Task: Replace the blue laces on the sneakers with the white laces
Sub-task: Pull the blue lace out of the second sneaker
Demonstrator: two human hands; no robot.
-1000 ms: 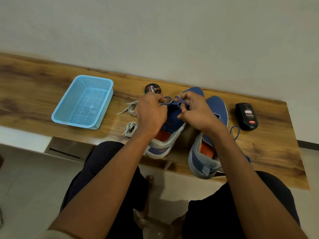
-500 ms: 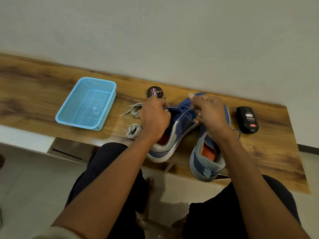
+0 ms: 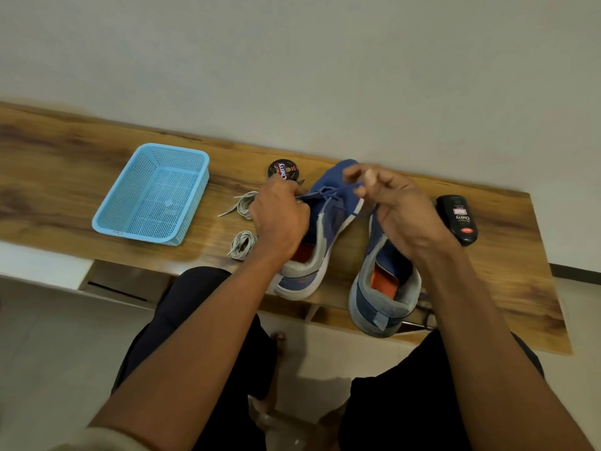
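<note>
Midway through unlacing: left hand (image 3: 279,216) and right hand (image 3: 395,206) pinched the blue lace (image 3: 327,194) over the left sneaker (image 3: 320,229), white laces (image 3: 244,222) bundled at left, further eyelets seemingly still needing loosening.

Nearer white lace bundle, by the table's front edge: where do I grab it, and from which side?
Pinch the nearer white lace bundle across its coiled middle, coming from above and its left. It lies flat in a loose coil, and the left hand and left sneaker crowd its right side.
</note>
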